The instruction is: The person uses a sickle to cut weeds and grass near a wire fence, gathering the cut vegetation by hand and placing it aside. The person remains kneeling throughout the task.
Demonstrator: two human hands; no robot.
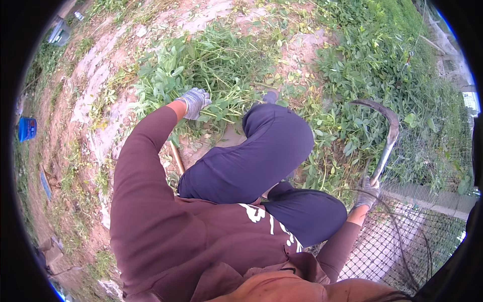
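My left hand [194, 102], in a pale grey glove, is closed around leafy green plant stems [219, 110] at the near left edge of a heap of cut plants [211, 62]. Out to my right, my gloved right hand [366, 193] grips the handle of a sickle [390, 136]. Its curved, dark blade points up and bends back to the left over standing plants [371, 87]. My bent knees in dark trousers lie between the two hands. Part of a wooden pole or handle [176, 156] shows beside my left thigh, its lower end hidden.
Black plastic mesh [377, 245] and fine netting [434, 158] run along my right side, with a concrete edge [434, 200]. Bare soil with plastic film [88, 90] stretches to the left. A blue bucket [27, 128] and a greenish bucket [59, 33] stand farther off.
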